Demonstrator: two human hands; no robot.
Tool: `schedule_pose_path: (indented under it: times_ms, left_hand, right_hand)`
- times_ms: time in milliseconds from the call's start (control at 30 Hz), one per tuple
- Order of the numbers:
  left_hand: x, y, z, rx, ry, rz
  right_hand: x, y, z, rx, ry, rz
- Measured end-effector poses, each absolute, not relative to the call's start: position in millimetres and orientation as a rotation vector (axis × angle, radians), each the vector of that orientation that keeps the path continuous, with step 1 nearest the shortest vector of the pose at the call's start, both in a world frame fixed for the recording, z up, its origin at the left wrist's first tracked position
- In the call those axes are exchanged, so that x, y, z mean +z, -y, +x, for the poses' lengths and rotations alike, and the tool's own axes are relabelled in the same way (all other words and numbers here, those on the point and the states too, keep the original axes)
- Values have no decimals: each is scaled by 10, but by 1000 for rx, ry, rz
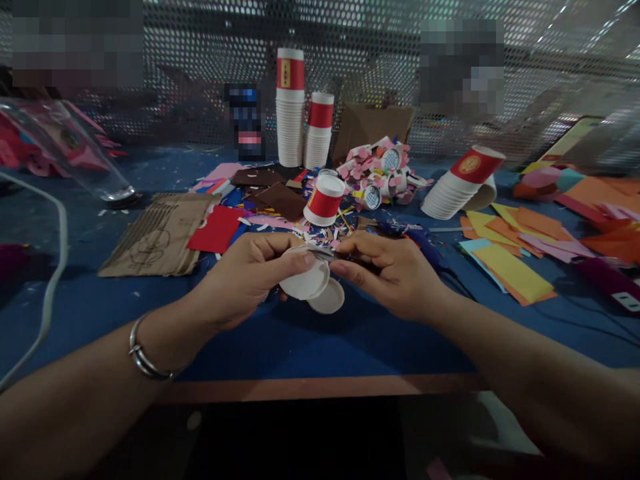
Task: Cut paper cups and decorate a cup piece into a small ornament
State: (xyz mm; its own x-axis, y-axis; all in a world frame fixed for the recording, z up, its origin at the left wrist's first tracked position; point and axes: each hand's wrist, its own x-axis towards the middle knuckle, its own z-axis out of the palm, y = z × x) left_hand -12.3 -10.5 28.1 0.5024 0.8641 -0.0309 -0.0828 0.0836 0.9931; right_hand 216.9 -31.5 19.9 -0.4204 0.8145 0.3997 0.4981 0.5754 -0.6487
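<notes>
My left hand is closed on a white paper disc, thumb on top of it. Just below, partly behind that disc, is a second white disc with a raised rim; I cannot tell whether it is held or lies on the table. My right hand pinches at the disc's upper right edge, where a thin greyish strip shows between the hands. What that strip is stays unclear. Just beyond my fingers a red and white paper cup stands upside down among paper scraps.
Stacked paper cups rise at the back, beside a heap of pink and white paper pieces. More stacked cups lean at the right. Cardboard and red paper lie left, coloured paper right. A white cable runs along the left.
</notes>
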Motion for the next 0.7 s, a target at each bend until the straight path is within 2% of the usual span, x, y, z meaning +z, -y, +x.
schedule_pose_path:
  times_ms: [367,700]
  left_hand:
    - [227,91,-155,822,-907,1505]
    - [266,87,-129,758,-894,1441]
  right_hand:
    - [218,322,2160,535,2131,-1049]
    - [183,330,2164,463,2159,-1040]
